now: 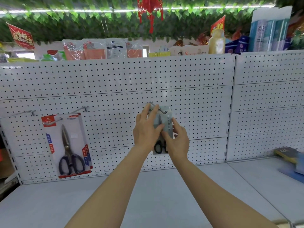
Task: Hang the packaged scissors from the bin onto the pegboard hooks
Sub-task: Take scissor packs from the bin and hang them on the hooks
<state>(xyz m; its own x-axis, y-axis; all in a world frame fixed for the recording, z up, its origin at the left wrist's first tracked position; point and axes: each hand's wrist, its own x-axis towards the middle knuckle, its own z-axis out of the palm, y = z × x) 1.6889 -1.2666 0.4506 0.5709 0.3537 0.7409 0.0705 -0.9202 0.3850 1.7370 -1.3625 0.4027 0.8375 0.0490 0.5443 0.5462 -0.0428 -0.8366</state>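
A grey-carded pack of scissors [168, 124] with black handles is held against the white pegboard [115, 76] at the middle hook [158, 109]. The hook's tip pokes out at the pack's top. My left hand [146, 129] grips the pack's left side with fingers reaching up to the hook. My right hand [176, 139] holds its lower right side. A red-carded pack of scissors [67, 145] with dark blue handles hangs from a hook [79, 110] on the left. The bin is out of view.
An empty hook [24, 112] sticks out at the far left. A white shelf [148, 195] runs below the pegboard. Boxed goods [291, 158] lie on the shelf at right. Packaged goods [105, 48] stand along the top.
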